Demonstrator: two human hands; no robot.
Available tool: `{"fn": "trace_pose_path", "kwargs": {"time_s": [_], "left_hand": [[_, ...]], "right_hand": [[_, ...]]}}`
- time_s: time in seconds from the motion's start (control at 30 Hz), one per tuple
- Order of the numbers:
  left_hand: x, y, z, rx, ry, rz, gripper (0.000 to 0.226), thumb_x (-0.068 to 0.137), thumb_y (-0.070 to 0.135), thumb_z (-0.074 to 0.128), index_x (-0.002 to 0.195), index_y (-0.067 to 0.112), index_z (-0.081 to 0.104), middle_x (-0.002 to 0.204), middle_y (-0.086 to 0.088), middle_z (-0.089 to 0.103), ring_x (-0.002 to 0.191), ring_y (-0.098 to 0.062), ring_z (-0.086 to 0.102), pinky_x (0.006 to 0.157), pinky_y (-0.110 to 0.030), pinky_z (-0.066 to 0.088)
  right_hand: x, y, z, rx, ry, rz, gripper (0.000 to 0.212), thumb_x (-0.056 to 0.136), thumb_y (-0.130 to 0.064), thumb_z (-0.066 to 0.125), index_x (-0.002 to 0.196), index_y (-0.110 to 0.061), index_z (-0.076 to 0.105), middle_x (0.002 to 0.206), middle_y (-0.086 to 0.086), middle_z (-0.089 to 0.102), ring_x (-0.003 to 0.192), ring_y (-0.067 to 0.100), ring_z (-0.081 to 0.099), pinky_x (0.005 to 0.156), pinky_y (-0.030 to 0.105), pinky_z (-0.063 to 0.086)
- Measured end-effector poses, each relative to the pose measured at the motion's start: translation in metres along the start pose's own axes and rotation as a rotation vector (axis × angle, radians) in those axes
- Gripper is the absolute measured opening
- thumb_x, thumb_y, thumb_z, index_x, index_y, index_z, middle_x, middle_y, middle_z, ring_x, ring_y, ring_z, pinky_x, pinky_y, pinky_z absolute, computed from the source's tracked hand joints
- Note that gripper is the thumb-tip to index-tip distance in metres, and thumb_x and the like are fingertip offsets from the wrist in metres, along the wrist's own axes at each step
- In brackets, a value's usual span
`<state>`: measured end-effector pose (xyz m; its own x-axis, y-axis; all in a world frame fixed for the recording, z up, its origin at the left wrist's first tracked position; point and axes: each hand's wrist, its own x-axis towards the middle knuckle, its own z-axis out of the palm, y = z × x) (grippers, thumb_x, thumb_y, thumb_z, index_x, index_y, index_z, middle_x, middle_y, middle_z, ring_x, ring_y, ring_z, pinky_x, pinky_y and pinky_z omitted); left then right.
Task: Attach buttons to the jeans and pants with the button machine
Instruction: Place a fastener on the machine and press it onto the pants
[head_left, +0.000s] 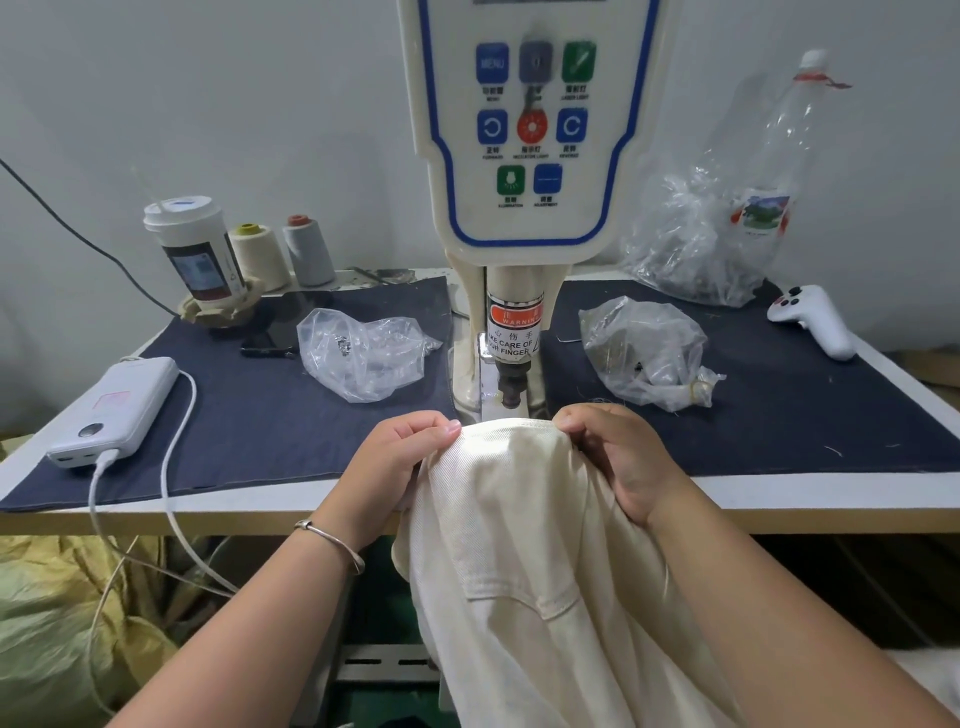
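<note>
I see cream pants (519, 545) draped over the front edge of the surface (831, 493), top edge raised just below the punch of the button machine (519, 208). My left hand (400, 457) pinches the fabric edge on the left side; my right hand (618, 457) grips the bunched edge on the right. The lit fabric patch lies between both hands, directly under the machine head. One plastic bag (363, 353) lies left of the machine column, another bag (644, 348) right of it, both on dark cloth. A white power bank (114, 410) sits far left, cable attached.
</note>
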<state>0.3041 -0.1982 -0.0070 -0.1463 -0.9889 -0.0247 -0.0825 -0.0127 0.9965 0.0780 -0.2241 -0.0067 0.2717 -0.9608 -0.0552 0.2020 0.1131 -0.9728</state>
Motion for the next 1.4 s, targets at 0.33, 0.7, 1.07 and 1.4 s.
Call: {"fn": "trace_pose_path", "kwargs": {"time_s": [0.33, 0.7, 1.07, 1.4], "left_hand": [[-0.0020, 0.0002, 0.0041, 0.008, 0.017, 0.026, 0.038, 0.098, 0.014, 0.056, 0.059, 0.013, 0.052, 0.048, 0.010, 0.042, 0.039, 0.000, 0.038, 0.041, -0.006, 0.031], [-0.0056, 0.0049, 0.0040, 0.006, -0.024, 0.020, 0.049, 0.100, 0.010, 0.051, 0.053, 0.023, 0.058, 0.048, 0.014, 0.046, 0.038, 0.001, 0.042, 0.040, -0.005, 0.033], [-0.0083, 0.0082, 0.0049, 0.042, -0.020, 0.010, 0.052, 0.100, 0.012, 0.050, 0.051, 0.028, 0.058, 0.048, 0.016, 0.046, 0.040, 0.002, 0.045, 0.040, -0.007, 0.035], [-0.0077, 0.0081, 0.0052, 0.050, -0.009, 0.011, 0.049, 0.101, 0.014, 0.051, 0.054, 0.026, 0.060, 0.050, 0.015, 0.048, 0.043, 0.002, 0.046, 0.041, -0.009, 0.037]], "right_hand": [[0.0005, -0.0006, 0.0018, -0.010, 0.057, 0.030, 0.016, 0.063, -0.012, 0.056, 0.047, -0.012, 0.054, 0.048, 0.000, 0.042, 0.046, 0.011, 0.037, 0.046, 0.022, 0.033], [0.0029, -0.0005, 0.0022, 0.033, 0.119, 0.067, 0.028, 0.074, 0.001, 0.051, 0.048, -0.007, 0.058, 0.048, 0.005, 0.048, 0.046, 0.014, 0.044, 0.047, 0.021, 0.038], [0.0036, 0.0003, 0.0014, 0.031, 0.116, 0.069, 0.030, 0.074, 0.001, 0.051, 0.047, -0.008, 0.061, 0.048, 0.005, 0.051, 0.047, 0.014, 0.047, 0.048, 0.023, 0.040], [0.0046, 0.0019, 0.0004, 0.032, 0.118, 0.068, 0.031, 0.074, 0.000, 0.051, 0.047, -0.010, 0.061, 0.047, 0.004, 0.050, 0.047, 0.013, 0.046, 0.048, 0.023, 0.040]]}}
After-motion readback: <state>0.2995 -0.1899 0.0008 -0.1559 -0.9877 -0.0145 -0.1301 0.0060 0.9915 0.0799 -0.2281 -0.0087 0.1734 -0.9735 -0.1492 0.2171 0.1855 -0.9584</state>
